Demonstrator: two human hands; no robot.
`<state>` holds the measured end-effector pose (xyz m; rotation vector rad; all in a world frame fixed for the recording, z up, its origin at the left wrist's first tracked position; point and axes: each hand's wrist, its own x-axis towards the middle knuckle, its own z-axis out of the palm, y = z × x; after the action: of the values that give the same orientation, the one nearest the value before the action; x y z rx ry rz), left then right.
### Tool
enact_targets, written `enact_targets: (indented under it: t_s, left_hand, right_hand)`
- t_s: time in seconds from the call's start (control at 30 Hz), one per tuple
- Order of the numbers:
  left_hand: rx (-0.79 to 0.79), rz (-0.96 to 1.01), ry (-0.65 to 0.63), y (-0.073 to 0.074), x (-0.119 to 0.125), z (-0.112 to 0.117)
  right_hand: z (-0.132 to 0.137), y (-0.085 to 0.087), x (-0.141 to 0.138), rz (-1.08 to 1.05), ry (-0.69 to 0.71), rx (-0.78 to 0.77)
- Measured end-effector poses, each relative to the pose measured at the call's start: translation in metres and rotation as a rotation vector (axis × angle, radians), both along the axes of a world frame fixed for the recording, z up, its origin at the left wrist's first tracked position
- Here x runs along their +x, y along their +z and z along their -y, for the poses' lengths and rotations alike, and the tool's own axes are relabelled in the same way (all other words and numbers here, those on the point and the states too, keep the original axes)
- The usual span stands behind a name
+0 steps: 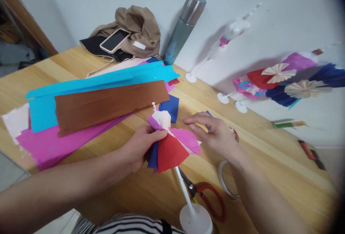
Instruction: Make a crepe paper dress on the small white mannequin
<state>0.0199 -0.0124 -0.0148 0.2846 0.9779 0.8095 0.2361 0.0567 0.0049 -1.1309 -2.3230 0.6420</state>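
Note:
My left hand [141,146] is closed around a small paper-dressed figure [168,144] on a white stand [195,218], gripping it at the waist. Its skirt is red, pink and blue crepe paper, with a pale top. My right hand [215,133] hovers just right of the figure, fingers stretched out towards the pink skirt layer, holding nothing that I can see.
Long crepe paper sheets [102,102] in brown, cyan and magenta lie to the left on the wooden table [269,155]. Red-handled scissors [207,198] and a tape roll [225,182] sit close by. Finished dressed figures [269,81], a metal flask [184,29], a phone [115,40] and a beige cloth stand behind.

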Motion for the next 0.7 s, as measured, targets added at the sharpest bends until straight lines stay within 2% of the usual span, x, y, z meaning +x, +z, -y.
enact_targets:
  t_s: [0.1, 0.2, 0.37, 0.5, 0.57, 0.7]
  left_hand:
    - [-0.027, 0.032, 0.022, -0.001, 0.000, 0.000]
    - [-0.035, 0.057, 0.031, 0.000, 0.000, 0.000]
    - [-0.043, 0.052, 0.052, 0.005, -0.001, -0.002]
    - [-0.075, 0.028, 0.036, 0.009, -0.001, -0.002]
    - [-0.051, 0.056, 0.028, 0.009, -0.001, -0.002]
    - [-0.033, 0.052, -0.011, 0.011, -0.001, -0.002]
  right_hand:
    - [0.002, 0.002, -0.001, -0.033, 0.012, -0.022]
    - [-0.001, 0.004, 0.008, -0.015, -0.010, 0.021]
    - [-0.022, 0.014, 0.054, 0.068, -0.154, 0.178]
    - [-0.028, 0.021, 0.081, 0.142, -0.180, 0.221]
    - [-0.023, 0.020, 0.079, 0.167, -0.144, 0.201]
    - [-0.008, 0.020, 0.059, 0.172, -0.075, 0.173]
